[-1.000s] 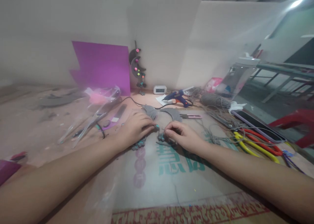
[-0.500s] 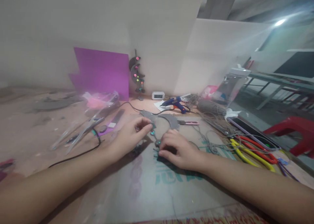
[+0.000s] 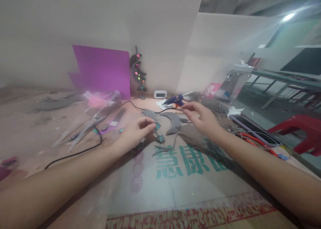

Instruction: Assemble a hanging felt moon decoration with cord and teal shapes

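Observation:
My left hand (image 3: 136,132) is closed in a pinch on a small teal-and-grey ornament piece (image 3: 157,126). Just below it, a flower-like grey and teal piece (image 3: 160,139) rests near a loose grey string (image 3: 165,150). My right hand (image 3: 203,118) is raised to the right, thumb and forefinger pressed together; what they hold, if anything, is unclear. Its fingertips are close to a blue glue gun (image 3: 173,101) and over thread snips (image 3: 185,121), whose handles the hand hides. Between the hands lies a grey felt crescent (image 3: 174,122).
A finished-looking crescent ornament (image 3: 136,68) hangs on the wall beside purple sheets (image 3: 105,71). A small white clock (image 3: 160,94) stands behind. To the right are a clear bottle (image 3: 235,80), a phone (image 3: 254,130), orange-handled pliers (image 3: 258,143) and tangled grey yarn. A black cord (image 3: 75,153) crosses the left.
My right hand has moved from the small hanging pieces up and right, toward the glue gun and snips. My left hand keeps its pinch in nearly the same place.

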Motion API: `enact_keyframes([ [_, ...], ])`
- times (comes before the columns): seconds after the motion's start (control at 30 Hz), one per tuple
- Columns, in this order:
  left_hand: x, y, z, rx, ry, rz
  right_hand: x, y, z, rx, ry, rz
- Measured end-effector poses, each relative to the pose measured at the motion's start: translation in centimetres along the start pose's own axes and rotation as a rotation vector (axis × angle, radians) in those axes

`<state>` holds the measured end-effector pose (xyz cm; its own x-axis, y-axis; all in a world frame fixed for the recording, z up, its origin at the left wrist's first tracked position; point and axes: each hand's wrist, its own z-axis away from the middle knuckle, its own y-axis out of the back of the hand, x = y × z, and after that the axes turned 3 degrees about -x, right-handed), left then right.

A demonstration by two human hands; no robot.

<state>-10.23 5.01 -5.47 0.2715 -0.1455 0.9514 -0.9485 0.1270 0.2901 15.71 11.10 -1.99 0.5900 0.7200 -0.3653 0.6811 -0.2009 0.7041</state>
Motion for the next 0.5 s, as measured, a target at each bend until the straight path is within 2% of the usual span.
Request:
enact_keyframes([
  [0.13, -1.3, 0.4, -0.6, 0.036, -0.043, -0.042, 4.4, 0.7, -1.3, -0.003, -0.269, 0.046],
  [0.23, -1.6, 0.3, -0.8, -0.006, -0.050, -0.050, 6.9, 0.9, -1.5, -0.023, -0.442, 0.080],
  [0.4, -1.6, -0.1, -0.5, -0.042, -0.034, -0.018, 8.3, 1.0, -2.2, -0.150, -0.461, -0.024],
  [0.5, -1.5, -0.1, -0.4, -0.035, -0.029, -0.030, 8.7, 0.1, -3.9, -0.219, -0.486, -0.053],
])
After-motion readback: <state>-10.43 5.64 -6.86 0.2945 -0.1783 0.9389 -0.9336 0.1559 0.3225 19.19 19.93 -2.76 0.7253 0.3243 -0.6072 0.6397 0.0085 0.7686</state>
